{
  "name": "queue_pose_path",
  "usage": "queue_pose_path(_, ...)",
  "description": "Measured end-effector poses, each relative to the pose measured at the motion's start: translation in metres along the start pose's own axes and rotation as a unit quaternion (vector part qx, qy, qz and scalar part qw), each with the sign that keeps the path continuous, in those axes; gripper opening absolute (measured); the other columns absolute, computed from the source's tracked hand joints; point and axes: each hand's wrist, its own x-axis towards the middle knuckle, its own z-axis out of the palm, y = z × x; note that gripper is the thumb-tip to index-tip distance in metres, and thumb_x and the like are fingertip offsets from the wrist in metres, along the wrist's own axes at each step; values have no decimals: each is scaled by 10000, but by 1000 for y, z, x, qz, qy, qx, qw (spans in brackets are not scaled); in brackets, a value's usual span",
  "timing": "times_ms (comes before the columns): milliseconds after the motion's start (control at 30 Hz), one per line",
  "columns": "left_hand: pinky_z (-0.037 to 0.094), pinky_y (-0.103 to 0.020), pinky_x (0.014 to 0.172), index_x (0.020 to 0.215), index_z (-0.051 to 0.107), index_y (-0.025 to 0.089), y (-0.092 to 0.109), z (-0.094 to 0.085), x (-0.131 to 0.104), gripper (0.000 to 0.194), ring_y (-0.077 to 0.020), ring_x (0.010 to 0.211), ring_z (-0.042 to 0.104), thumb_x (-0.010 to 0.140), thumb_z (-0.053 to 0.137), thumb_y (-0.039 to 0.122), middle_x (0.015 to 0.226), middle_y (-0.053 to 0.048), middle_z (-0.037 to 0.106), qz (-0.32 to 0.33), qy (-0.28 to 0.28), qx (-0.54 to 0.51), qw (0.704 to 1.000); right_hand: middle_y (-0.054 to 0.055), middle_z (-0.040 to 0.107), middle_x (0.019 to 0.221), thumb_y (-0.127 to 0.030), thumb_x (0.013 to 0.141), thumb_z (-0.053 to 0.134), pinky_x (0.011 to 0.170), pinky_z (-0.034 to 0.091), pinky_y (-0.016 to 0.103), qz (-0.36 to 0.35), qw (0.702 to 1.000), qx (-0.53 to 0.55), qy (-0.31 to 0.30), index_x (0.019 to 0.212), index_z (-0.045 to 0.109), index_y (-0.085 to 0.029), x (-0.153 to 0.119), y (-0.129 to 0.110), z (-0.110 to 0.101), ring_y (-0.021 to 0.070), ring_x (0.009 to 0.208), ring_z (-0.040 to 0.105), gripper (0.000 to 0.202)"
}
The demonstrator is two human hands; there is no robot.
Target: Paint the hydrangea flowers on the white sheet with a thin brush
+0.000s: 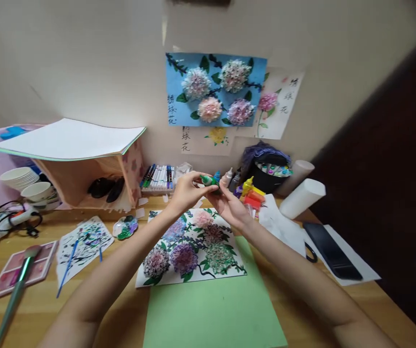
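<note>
The flower picture (195, 277) on the desk (121, 309) looks well advanced: six fluffy blooms in pinks, purples, blue and pale green stand on the white sheet, with green leaves and dark stems around them. Some white shows between the leaves and along the near edge; whether any of it is meant to be filled, the view does not tell. It lies partly over a green sheet (211, 314), and a blue flower picture (179, 116) of a similar kind hangs on the wall behind. The green bottle (208, 181) is up in the air above the far edge of the white sheet, between the two hands, its tip pointing toward the person's left. The left hand (188, 192) pinches it between thumb and bent fingers, while the right hand (232, 209), palm turned partly up, has its fingertips closed round the other end (how firmly each one presses is hard to judge). Both arms reach forward and inward from the near corners, meeting just before the row of paint bottles (228, 176). The paint palette (125, 227) and two blue brushes (67, 268) lie apart, off to the left, untouched.
</note>
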Motion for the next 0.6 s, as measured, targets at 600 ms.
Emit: queue_pose_path(600, 286, -257, 516, 502, 479, 173, -98, 63, 36, 352, -128, 508, 434, 685, 696, 382, 505, 19, 482, -67, -130, 296, 944, 38, 665, 695, -467, 787, 592, 514, 528, 250, 106, 953, -283, -22, 1124, 545, -146, -69, -64, -97, 143, 564, 646, 468)
